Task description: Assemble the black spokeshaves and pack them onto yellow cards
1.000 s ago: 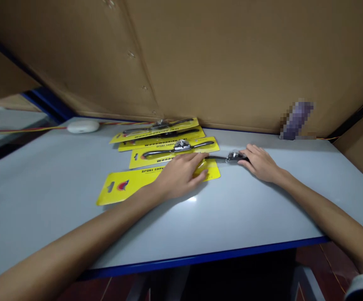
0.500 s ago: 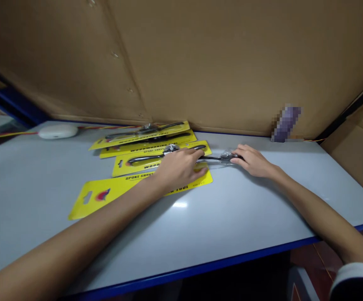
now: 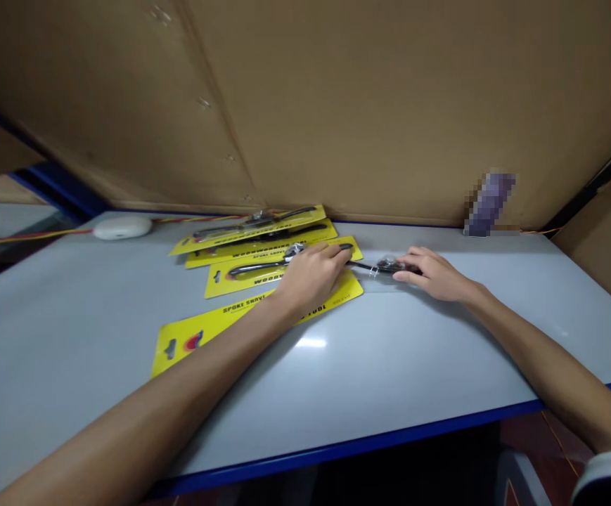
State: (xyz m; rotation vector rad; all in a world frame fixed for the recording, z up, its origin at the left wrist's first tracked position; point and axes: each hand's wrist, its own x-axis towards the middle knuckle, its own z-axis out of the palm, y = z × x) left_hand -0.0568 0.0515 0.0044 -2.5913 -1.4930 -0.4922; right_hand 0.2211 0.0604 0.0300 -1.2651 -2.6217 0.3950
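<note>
Several yellow spoke shave cards lie on the grey table (image 3: 400,365). The nearest card (image 3: 215,323) is long and bears no tool. My left hand (image 3: 310,277) lies on its far end, fingers curled down and reaching the end of a black spoke shave (image 3: 384,266). That tool sits in clear plastic just right of the card. My right hand (image 3: 432,274) rests over its other end, fingers bent around the handle. Behind, three cards (image 3: 263,263) each carry a black spoke shave.
A white oval object (image 3: 122,227) with a red-yellow cord lies at the back left. Brown cardboard walls (image 3: 368,105) close the back and right side. The table has a blue front edge (image 3: 337,450). A blurred purple patch (image 3: 487,204) stands at the back right.
The view shifted slightly. Both hands stay on the loose spoke shave and the near card; the tool has moved little, if at all.
</note>
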